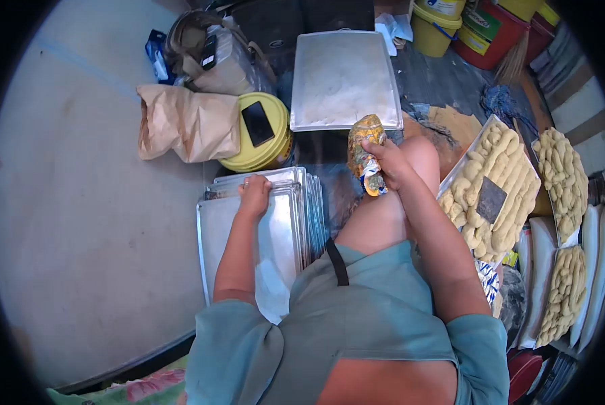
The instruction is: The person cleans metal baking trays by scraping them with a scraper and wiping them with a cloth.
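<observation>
My left hand (254, 194) is closed over the top edge of a metal baking tray (245, 233), which stands in a row of upright trays at my left side. In my right hand (389, 164) is a crumpled, stained bundle (366, 142) with yellow, white and blue print; what is inside it cannot be made out. The fingers wrap round its side, above my bent leg. Another baking tray (346, 81) lies flat in front of me, just beyond the bundle, its surface bare.
A yellow lidded bucket (281, 111) with a phone (257, 123) on top stands beyond the upright trays, beside a brown paper bag (184, 121). At right, trays hold twisted dough pieces (511, 165). More buckets (434, 30) stand at the back; a pale wall (100, 202) borders the left.
</observation>
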Available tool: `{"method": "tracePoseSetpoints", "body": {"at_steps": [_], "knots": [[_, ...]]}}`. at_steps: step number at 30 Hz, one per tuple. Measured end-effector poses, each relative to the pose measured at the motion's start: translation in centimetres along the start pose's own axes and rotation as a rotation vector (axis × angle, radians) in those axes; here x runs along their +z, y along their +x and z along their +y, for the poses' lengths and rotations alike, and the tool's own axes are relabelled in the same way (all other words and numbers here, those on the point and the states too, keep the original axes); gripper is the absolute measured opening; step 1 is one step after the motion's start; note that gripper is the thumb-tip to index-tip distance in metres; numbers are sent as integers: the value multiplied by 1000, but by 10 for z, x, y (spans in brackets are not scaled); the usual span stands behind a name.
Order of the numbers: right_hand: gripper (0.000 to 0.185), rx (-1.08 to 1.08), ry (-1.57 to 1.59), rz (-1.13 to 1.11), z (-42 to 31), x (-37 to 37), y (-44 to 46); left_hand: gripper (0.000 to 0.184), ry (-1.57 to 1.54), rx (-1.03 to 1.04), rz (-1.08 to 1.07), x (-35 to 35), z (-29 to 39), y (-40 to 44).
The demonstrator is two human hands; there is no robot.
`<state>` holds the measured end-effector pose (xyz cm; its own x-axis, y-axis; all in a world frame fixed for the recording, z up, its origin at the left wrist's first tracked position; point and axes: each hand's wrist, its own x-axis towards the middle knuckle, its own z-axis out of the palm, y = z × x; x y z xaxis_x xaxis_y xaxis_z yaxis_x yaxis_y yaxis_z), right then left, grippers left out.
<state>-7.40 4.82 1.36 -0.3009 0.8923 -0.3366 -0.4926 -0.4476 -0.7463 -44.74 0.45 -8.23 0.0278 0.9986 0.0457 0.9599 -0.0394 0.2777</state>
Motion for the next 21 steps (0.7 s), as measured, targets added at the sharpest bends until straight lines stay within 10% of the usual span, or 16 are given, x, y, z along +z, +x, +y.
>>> {"method": "tracePoseSetpoints", "body": {"at_steps": [5, 9, 21], "knots": [[37, -17, 0, -10, -2, -5, 1, 30, -295, 55, 36, -50, 19, 27], [38, -23, 10, 5, -6, 0, -3, 34, -47, 37, -516, -34, -3, 21], [35, -23, 36, -23, -7, -3, -3, 26, -63, -24, -375, -24, -5, 10]]}}
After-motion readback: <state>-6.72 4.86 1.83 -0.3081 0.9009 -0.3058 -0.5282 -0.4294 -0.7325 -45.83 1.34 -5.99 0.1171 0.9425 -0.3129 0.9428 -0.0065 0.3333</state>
